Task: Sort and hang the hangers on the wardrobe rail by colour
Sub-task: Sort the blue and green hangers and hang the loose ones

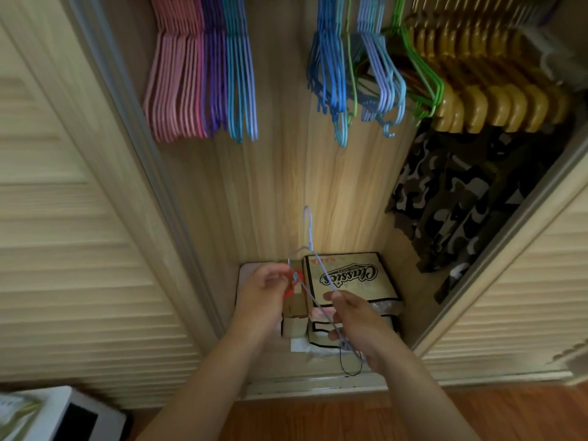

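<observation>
Head view: pale blue wire hanger (313, 265) held low at centre frame, before the open wardrobe, hook pointing up. Left hand (262, 292) pinching the hanger's upper shoulder; right hand (353, 316) curled round the lower wire, grip closed on it. Likely light, thin and springy, prone to twisting and snagging its neighbours; best taken near the neck below the hook. Across the top of the frame, pink hangers (173, 87), purple hangers (213, 81) and blue hangers (240, 84) already grouped; mixed blue-and-green hangers (359, 68) and wooden hangers (483, 100) to the right. Printed box (350, 278) on the wardrobe floor beneath.
</observation>
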The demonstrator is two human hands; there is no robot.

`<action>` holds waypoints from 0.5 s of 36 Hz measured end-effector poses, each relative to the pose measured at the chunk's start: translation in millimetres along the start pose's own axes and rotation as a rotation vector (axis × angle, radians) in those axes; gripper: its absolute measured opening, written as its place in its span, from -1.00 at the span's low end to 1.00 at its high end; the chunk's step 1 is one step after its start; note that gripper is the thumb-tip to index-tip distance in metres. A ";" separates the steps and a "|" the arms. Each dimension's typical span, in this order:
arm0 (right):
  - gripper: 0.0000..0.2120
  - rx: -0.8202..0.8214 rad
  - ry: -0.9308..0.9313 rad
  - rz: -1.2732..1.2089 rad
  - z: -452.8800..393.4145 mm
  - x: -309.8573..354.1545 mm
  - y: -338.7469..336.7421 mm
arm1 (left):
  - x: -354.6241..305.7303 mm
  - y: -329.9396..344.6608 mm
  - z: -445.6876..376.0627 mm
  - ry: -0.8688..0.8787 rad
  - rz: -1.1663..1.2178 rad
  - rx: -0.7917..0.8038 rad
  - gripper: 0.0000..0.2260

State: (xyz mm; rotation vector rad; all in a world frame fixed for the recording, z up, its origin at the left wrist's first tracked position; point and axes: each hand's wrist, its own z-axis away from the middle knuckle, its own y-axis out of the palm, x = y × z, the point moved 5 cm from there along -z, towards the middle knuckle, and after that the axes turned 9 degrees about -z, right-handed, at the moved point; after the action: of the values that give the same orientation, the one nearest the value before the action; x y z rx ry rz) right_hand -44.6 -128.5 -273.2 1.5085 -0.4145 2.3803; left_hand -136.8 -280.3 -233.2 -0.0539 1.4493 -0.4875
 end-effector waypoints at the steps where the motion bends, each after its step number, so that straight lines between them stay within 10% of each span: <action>1: -0.69 -0.001 0.002 -0.005 -0.7 2.7 0.5 | -8.0 -11.4 -1.2 0.054 -0.023 -0.066 -0.76; 11: -0.75 0.119 -0.163 -0.099 -5.0 92.3 21.5 | -149.4 -127.0 6.2 0.902 -0.390 -0.569 -0.69; 18: -0.74 0.060 -0.376 -0.160 3.7 146.4 23.2 | -214.7 -186.0 13.5 1.156 -0.685 -0.855 -0.68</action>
State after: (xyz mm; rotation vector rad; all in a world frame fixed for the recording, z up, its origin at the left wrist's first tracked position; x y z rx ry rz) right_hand -110.4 -137.9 -140.7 1.9445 -0.2898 2.0043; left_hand -186.1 -376.2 29.9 -1.1350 2.7117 -0.4080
